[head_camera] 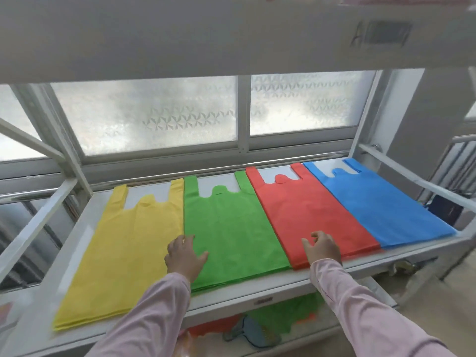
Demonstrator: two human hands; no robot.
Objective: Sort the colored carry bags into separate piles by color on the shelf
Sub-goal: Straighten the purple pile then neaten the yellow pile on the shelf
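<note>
Four flat piles of carry bags lie side by side on the white shelf, handles toward the window: yellow, green, red and blue. My left hand rests over the seam between the yellow and green piles, fingers relaxed and holding nothing. Over the near edge of the red pile sits my right hand, fingers loosely bent, gripping nothing. Both arms wear pink sleeves.
A frosted window runs behind the shelf. An upper shelf board hangs overhead. Slanted white frame bars flank both ends. On the lower shelf lie more green and red bags.
</note>
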